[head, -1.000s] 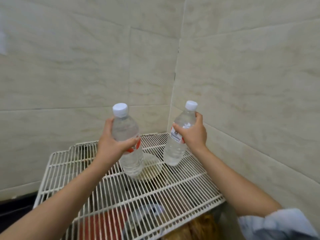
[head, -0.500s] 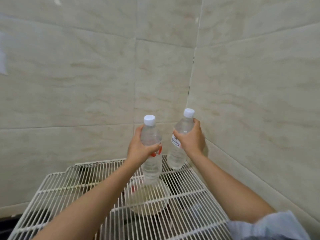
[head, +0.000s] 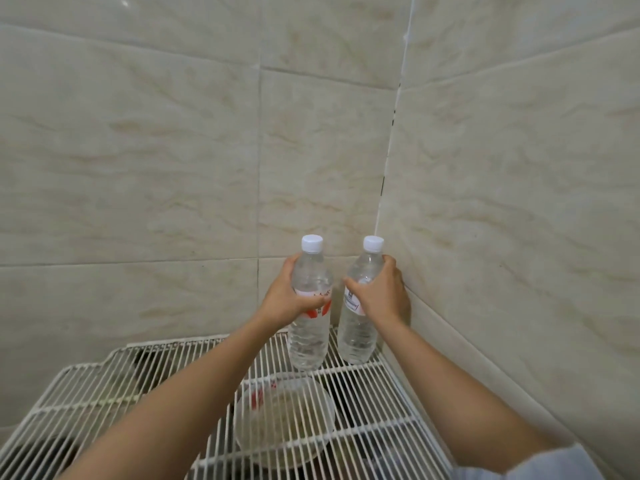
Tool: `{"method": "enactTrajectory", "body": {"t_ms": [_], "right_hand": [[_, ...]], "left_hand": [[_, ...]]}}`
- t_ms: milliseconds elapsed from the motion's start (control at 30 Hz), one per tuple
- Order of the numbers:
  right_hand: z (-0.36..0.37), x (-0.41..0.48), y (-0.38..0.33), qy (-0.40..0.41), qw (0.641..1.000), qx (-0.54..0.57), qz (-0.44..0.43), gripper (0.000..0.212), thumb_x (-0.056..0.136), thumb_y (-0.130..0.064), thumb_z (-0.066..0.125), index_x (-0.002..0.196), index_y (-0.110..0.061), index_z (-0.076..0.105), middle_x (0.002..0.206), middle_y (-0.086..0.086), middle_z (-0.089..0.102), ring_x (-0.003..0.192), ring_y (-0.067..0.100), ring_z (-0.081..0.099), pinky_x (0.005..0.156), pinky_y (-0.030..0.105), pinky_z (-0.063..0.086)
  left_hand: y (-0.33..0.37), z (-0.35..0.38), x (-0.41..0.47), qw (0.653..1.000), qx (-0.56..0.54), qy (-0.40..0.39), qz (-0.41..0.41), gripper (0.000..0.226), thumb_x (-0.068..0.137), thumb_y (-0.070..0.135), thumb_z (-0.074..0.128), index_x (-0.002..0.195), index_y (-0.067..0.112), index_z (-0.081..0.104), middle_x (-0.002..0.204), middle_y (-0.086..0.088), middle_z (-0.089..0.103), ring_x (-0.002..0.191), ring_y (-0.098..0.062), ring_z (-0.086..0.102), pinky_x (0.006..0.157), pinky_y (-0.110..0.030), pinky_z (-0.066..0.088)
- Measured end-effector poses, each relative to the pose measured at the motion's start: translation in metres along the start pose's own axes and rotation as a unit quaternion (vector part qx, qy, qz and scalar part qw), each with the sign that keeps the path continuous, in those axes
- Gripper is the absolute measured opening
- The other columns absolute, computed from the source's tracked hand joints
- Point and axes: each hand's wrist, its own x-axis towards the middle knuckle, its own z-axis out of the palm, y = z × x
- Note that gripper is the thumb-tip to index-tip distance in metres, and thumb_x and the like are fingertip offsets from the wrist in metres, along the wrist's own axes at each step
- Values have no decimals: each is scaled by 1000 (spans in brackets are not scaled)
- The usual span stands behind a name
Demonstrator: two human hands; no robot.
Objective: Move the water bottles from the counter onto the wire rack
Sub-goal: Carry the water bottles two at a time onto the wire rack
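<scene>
In the hands, both water bottles

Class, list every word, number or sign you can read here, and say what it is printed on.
Label on left bottle, red and white: print too blurred to read.
Label on right bottle, white: dark print too small to read.
No other text shows.

Likely a kitchen corner: marbled wall tiles, white wire rack, bowl beneath.

Tiled walls bound the wire rack at 12 and 3 o'clock; water bottles fill that corner; its 9 o'clock side lies open.
</scene>
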Motion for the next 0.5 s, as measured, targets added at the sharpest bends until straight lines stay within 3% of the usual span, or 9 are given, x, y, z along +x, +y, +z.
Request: {"method": "enactTrajectory", "body": {"t_ms": [100,233,367,433,500], "right_hand": [[2,2,4,-23,999,-1,-22,67,68,-56,63,119,-21,37,118,8,55,105,31,56,75,36,43],[-3,-3,13,-36,997,53,-47,58,82,-63,31,119,-20,40,119,13,55,109,32,53,78,35,38],[-20,-17,15,-2,993,110,-48,50,90,-49,32,127,-15,40,129,15,49,118,30,47,89,37,39],[-29,-31,17,26,992,115,-55,50,92,-43,35,130,-11,38,131,16,48,121,30,45,94,38,38],[-34,-47,18,46,991,95,-85,51,92,-41,37,130,-7,39,128,18,50,119,31,45,95,37,36]], "left_hand": [[0,0,0,1000,5,-19,-7,80,64,14,80,128,28,33,98,3,62,69,-5,68,59,-29,58],[1,3,1,1000,7,-22,-15,83,65,16,79,131,28,30,116,-5,59,98,-17,62,78,-36,56],[1,3,-2,999,9,-33,-38,98,67,12,77,141,28,15,119,-4,55,83,-11,62,67,-27,58],[-5,-3,-10,997,44,-16,-67,115,65,18,80,144,28,-2,128,-12,48,96,-19,59,78,-28,51],[-17,-16,-23,990,99,20,-101,119,63,26,81,145,28,-6,136,-19,42,117,-30,49,91,-38,43]]}}
